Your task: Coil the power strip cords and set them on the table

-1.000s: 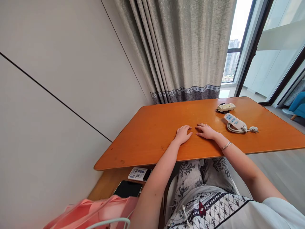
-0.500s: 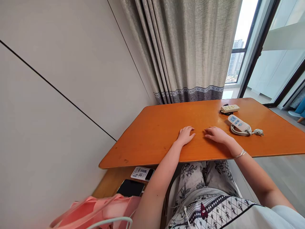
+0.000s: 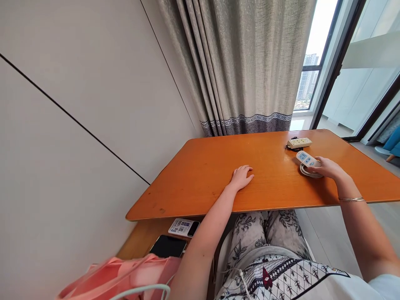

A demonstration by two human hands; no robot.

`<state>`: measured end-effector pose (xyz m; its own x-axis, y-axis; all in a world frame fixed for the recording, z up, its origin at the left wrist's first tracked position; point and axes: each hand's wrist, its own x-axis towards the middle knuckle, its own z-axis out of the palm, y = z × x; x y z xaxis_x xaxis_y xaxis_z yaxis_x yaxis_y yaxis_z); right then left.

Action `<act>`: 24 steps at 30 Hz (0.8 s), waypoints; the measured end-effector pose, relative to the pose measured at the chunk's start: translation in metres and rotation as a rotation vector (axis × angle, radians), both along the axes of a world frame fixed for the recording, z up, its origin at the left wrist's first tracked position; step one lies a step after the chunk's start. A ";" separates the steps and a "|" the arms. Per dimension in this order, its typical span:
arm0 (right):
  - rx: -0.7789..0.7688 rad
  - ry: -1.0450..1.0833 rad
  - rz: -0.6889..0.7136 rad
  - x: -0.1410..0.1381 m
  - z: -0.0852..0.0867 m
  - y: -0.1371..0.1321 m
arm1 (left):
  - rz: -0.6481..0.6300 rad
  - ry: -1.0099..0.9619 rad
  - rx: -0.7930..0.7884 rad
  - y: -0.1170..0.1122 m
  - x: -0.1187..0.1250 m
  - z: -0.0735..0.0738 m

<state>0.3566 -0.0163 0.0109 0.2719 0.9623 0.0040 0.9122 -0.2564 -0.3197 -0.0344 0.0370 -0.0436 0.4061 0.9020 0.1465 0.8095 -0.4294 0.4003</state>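
Observation:
My left hand (image 3: 242,178) lies flat on the orange-brown wooden table (image 3: 193,179), fingers stretched out and holding nothing. On the right side of the table my right hand (image 3: 328,167) is closed around the near end of a white power strip (image 3: 303,157) with blue socket faces. Its white cord (image 3: 308,171) lies coiled beneath it; the plug is hidden by my hand. Just behind it sits a second, cream power strip (image 3: 299,143) with a dark cord, touched by neither hand.
Left of my lap, a lower wooden surface holds a black phone (image 3: 168,246), a white printed card (image 3: 183,227) and a pink bag (image 3: 131,275). A curtain (image 3: 250,62) hangs behind the table. A wall (image 3: 78,125) is at the left, glass doors at the right.
My right hand has moved right from the middle of the table and taken hold of the white power strip. My left hand stays flat in place.

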 end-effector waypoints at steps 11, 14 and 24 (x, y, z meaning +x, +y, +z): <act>-0.087 -0.061 -0.017 -0.010 0.001 0.003 | -0.006 -0.019 0.000 0.001 0.000 -0.002; -0.084 0.012 0.051 -0.028 0.005 0.001 | -0.002 -0.015 -0.014 0.000 0.001 0.000; 0.127 0.835 0.174 -0.109 -0.030 0.042 | -0.129 -0.111 0.060 -0.008 0.004 0.003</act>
<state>0.2479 0.0260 -0.0195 0.0820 0.9964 -0.0210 0.3882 -0.0513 -0.9201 -0.0308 0.0294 -0.0405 0.4961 0.8319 0.2489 0.6983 -0.5526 0.4550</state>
